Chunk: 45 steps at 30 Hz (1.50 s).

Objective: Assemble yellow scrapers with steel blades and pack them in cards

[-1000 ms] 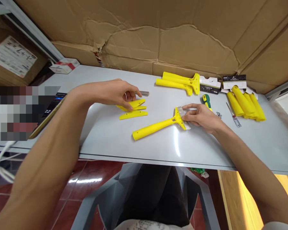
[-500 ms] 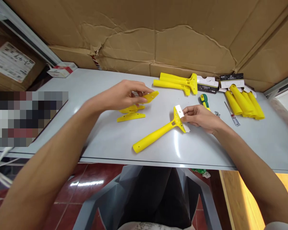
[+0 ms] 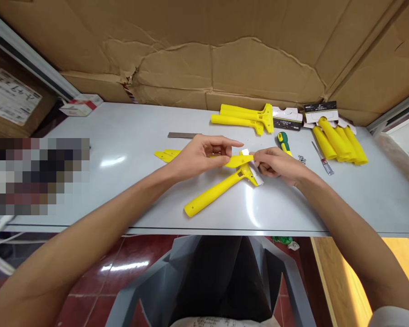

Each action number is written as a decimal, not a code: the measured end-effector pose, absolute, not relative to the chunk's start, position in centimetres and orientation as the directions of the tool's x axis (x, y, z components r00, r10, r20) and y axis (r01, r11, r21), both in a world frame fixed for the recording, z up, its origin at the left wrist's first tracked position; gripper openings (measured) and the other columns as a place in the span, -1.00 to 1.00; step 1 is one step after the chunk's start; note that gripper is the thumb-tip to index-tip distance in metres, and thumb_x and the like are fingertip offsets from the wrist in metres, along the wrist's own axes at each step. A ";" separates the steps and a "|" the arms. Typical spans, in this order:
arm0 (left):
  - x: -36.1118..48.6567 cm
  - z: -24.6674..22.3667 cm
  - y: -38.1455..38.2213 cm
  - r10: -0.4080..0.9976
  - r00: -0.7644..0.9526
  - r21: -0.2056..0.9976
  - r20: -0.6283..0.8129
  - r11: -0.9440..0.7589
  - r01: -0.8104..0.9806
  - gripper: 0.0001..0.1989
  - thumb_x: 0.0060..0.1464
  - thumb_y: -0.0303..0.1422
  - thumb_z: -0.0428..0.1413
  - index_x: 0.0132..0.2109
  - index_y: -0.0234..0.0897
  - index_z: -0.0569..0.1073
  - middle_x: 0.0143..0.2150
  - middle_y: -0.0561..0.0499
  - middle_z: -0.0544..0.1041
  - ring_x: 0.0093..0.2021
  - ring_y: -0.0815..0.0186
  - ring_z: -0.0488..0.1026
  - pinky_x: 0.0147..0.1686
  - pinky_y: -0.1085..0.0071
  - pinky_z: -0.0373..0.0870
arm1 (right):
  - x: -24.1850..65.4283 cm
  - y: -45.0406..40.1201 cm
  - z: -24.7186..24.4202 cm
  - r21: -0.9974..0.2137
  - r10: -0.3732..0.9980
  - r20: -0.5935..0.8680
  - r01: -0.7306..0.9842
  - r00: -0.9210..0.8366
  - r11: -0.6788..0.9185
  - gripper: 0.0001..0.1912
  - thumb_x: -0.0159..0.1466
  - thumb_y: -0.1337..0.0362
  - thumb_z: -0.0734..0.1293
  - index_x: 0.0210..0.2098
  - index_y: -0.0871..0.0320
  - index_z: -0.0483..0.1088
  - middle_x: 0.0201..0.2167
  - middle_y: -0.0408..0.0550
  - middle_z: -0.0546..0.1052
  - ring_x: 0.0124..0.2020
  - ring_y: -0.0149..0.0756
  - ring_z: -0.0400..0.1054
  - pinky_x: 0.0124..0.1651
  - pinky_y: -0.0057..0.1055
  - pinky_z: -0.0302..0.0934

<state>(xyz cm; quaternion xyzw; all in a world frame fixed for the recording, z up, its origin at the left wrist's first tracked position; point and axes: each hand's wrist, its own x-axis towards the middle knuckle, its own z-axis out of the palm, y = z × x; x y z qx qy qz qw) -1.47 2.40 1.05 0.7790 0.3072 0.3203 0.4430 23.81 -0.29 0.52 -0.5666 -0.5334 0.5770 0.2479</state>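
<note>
A yellow plastic cover plate (image 3: 240, 161) with small holes is pinched in my left hand (image 3: 204, 156), above the head of a yellow scraper (image 3: 211, 193). My right hand (image 3: 276, 164) is closed, with its fingertips at the plate's right end. The scraper lies on the table, handle toward the lower left, and a shiny flat blade (image 3: 258, 175) shows along its head. Part of that head is hidden by the plate and fingers. More yellow cover plates (image 3: 165, 156) lie left of my left hand, partly covered by it.
Behind are more yellow scraper handles (image 3: 236, 120), a dark metal strip (image 3: 182, 135) and black-and-white packaging (image 3: 288, 120). To the right lie a green-and-yellow screwdriver (image 3: 284, 141), small screws (image 3: 302, 159), a clear-handled screwdriver (image 3: 323, 161) and yellow handles (image 3: 341, 141). Cardboard (image 3: 177, 63) stands along the back.
My left hand has brought the cover plate right and down, over the scraper head. My right fingers have shifted from the blade to the plate's end. The dark metal strip now shows.
</note>
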 end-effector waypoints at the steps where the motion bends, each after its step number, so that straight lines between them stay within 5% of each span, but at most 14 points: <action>1: -1.5 1.2 2.5 0.744 0.629 0.881 0.225 -0.431 0.194 -0.61 0.18 -0.35 0.23 0.15 -0.16 0.63 -0.17 -0.04 0.60 -0.22 0.35 0.53 -0.22 0.40 0.54 | 23.8 -0.2 0.5 -0.897 0.892 -0.397 0.296 -0.216 -0.328 -0.52 0.28 -0.15 0.44 -0.46 0.14 0.40 -0.63 -0.18 0.26 -0.63 -0.50 -0.03 -0.53 -0.38 -0.30; 5: -1.1 2.4 3.4 0.641 0.741 0.841 0.203 -0.502 0.204 -0.49 0.16 -0.33 0.28 0.26 -0.14 0.52 -0.04 -0.08 0.61 -0.20 0.34 0.55 -0.22 0.39 0.55 | 23.7 0.0 0.5 -0.888 0.874 -0.443 0.234 -0.200 -0.397 -0.40 0.31 -0.27 0.33 -0.37 0.20 0.52 -0.46 0.02 0.50 -0.65 -0.49 0.05 -0.55 -0.36 -0.36; 9: 0.6 3.3 4.7 0.616 0.754 0.854 0.226 -0.498 0.151 -0.50 0.08 -0.30 0.35 0.17 -0.19 0.50 -0.07 -0.08 0.60 -0.16 0.27 0.59 -0.18 0.33 0.59 | 23.8 0.1 0.4 -0.894 0.873 -0.432 0.234 -0.228 -0.381 -0.39 0.35 -0.24 0.28 -0.36 0.22 0.55 -0.44 0.07 0.55 -0.66 -0.50 0.02 -0.54 -0.35 -0.38; 20: 3.9 1.6 6.1 0.521 0.809 0.560 0.273 -0.770 0.306 -0.48 0.12 -0.38 0.30 0.21 -0.24 0.42 0.00 -0.07 0.58 -0.06 0.24 0.53 -0.11 0.36 0.42 | 24.1 0.3 -0.1 -0.914 0.873 -0.397 0.211 -0.282 -0.347 -0.31 0.33 -0.36 0.25 -0.42 0.19 0.44 -0.54 -0.11 0.29 -0.64 -0.53 -0.04 -0.54 -0.38 -0.40; 24: 3.9 1.6 6.0 0.507 0.815 0.531 0.278 -0.789 0.310 -0.44 0.13 -0.39 0.30 0.25 -0.24 0.37 0.05 -0.10 0.57 -0.03 0.23 0.52 -0.05 0.34 0.40 | 24.0 0.2 0.0 -0.921 0.878 -0.375 0.224 -0.297 -0.318 -0.32 0.33 -0.35 0.26 -0.53 0.15 0.27 -0.61 -0.23 0.08 -0.63 -0.52 -0.11 -0.56 -0.39 -0.39; 30: 4.1 2.0 6.3 0.490 0.849 0.523 0.199 -0.785 0.331 -0.37 0.15 -0.36 0.27 0.33 -0.21 0.31 0.01 -0.06 0.59 -0.06 0.23 0.53 -0.04 0.32 0.39 | 24.3 0.1 0.0 -0.923 0.874 -0.345 0.290 -0.342 -0.251 -0.42 0.37 -0.16 0.38 -0.55 0.14 0.26 -0.68 -0.28 0.08 -0.63 -0.53 -0.12 -0.54 -0.39 -0.31; 36: 2.3 2.5 4.8 0.466 0.831 0.468 0.302 -0.832 0.297 -0.32 0.22 -0.19 0.28 0.41 -0.12 0.28 0.40 -0.18 0.38 0.40 0.01 0.31 0.32 0.07 0.30 | 24.6 0.1 0.1 -0.919 0.868 -0.346 0.315 -0.357 -0.237 -0.62 0.25 0.06 0.54 -0.47 0.18 0.42 -0.69 -0.29 0.20 -0.62 -0.57 -0.05 -0.50 -0.41 -0.27; 39: 0.6 1.7 3.1 0.613 0.722 0.577 0.321 -0.731 0.364 -0.35 0.25 -0.15 0.24 0.40 -0.13 0.28 0.39 -0.20 0.35 0.30 0.07 0.39 0.14 0.16 0.48 | 24.4 0.1 0.2 -0.913 0.864 -0.369 0.308 -0.344 -0.268 -0.66 0.19 0.09 0.57 -0.45 0.19 0.46 -0.70 -0.30 0.22 -0.64 -0.59 -0.07 -0.52 -0.41 -0.30; 42: -0.7 0.4 2.0 0.758 0.633 0.753 0.157 -0.507 0.420 -0.26 0.16 -0.08 0.31 0.37 -0.19 0.28 0.23 -0.20 0.46 0.03 0.17 0.54 -0.16 0.30 0.54 | 24.2 0.1 0.1 -0.911 0.867 -0.382 0.287 -0.321 -0.295 -0.64 0.09 0.08 0.63 -0.40 0.20 0.52 -0.66 -0.27 0.30 -0.64 -0.59 -0.06 -0.54 -0.39 -0.33; 45: -1.0 -0.3 1.7 0.779 0.627 0.840 0.008 -0.345 0.418 -0.28 0.14 -0.08 0.32 0.33 -0.26 0.32 -0.04 -0.09 0.60 -0.14 0.26 0.55 -0.22 0.35 0.48 | 24.2 0.1 -0.1 -0.921 0.880 -0.365 0.255 -0.305 -0.294 -0.59 0.00 0.06 0.67 -0.37 0.21 0.55 -0.59 -0.24 0.37 -0.62 -0.60 -0.03 -0.54 -0.39 -0.32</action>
